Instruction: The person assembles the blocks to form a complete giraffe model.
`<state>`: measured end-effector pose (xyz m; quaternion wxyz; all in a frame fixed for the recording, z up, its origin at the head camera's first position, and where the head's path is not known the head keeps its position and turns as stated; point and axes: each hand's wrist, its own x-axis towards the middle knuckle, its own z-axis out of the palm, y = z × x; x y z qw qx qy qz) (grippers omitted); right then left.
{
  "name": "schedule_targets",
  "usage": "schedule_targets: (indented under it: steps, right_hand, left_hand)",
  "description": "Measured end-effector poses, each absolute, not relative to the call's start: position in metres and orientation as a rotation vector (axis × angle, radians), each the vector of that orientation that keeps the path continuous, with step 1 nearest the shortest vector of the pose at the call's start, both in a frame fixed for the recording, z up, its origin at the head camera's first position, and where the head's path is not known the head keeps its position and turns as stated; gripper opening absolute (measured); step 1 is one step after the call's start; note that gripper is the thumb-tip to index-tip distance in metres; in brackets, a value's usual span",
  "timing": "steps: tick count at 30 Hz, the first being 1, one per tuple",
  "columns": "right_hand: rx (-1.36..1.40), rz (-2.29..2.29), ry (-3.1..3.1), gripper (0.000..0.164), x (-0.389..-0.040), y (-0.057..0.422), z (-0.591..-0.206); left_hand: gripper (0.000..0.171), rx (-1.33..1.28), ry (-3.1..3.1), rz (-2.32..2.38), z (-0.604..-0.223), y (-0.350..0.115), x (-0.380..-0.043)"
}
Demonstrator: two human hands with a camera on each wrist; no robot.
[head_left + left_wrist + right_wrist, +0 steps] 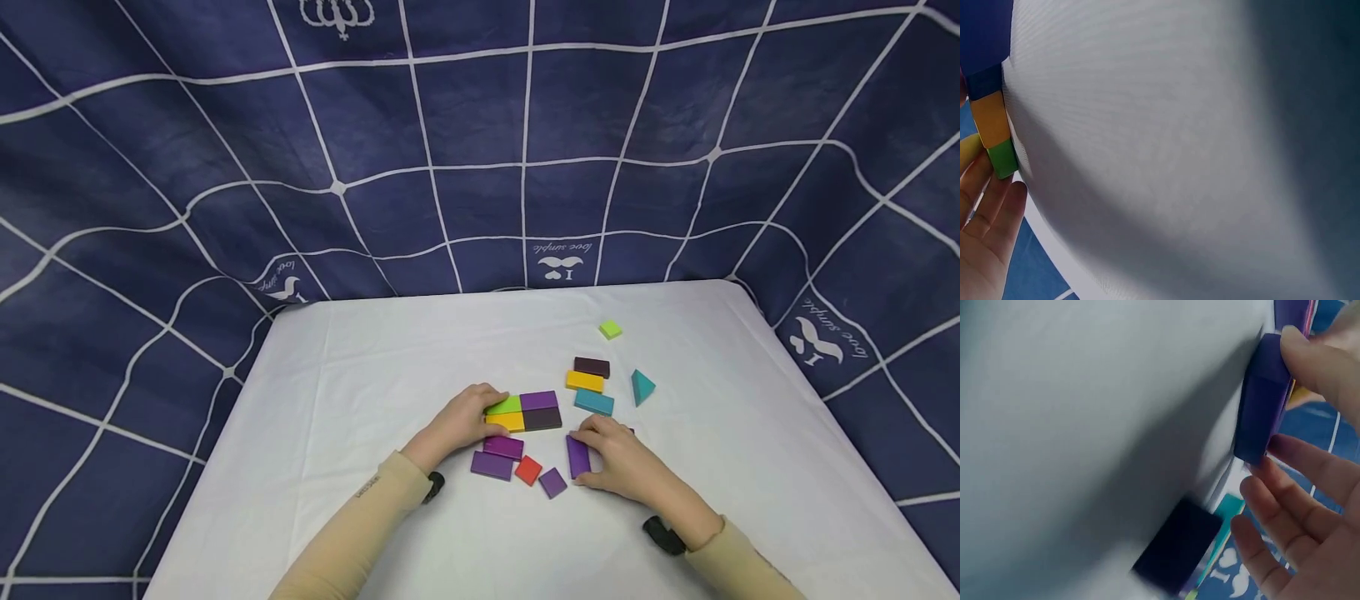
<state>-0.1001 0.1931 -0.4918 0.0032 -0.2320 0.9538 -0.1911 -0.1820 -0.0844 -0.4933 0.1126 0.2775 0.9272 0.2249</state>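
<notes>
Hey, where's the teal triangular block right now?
In the head view, the teal triangular block lies right of centre on the white tabletop, just right of the teal bar and beyond the right hand.

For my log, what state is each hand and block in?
Left hand: gripping four-block cluster
Four-block cluster: gripped
Right hand: pinching a purple bar
That purple bar: pinched
Red square: unheld
Purple square: unheld
Lime square: unheld
Triangle: unheld
Magenta bar: unheld
Other bars: unheld

We could pass across the left part of the counter (360, 358), outside the left hand (461, 421); right of the four-block rectangle (536, 403), a teal block (594, 402) and teal triangle (641, 388) obstruct us.
</notes>
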Motion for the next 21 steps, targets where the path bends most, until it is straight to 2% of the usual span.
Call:
schedule_targets:
  steps: [14,21]
  right_hand:
    - [-0.945,-0.659,2.982,0.051,-0.106,0.174,-0.495]
    - [-0.950,-0.675,2.956,0.048,-0.106,0.174,-0.496]
  left_hand:
    - [0.066,0.818,2.726,0.662,-0.494,-0.085,-0.185]
    - [0.067,0.811,2.716,0.669,-0.494,-0.084,-0.182]
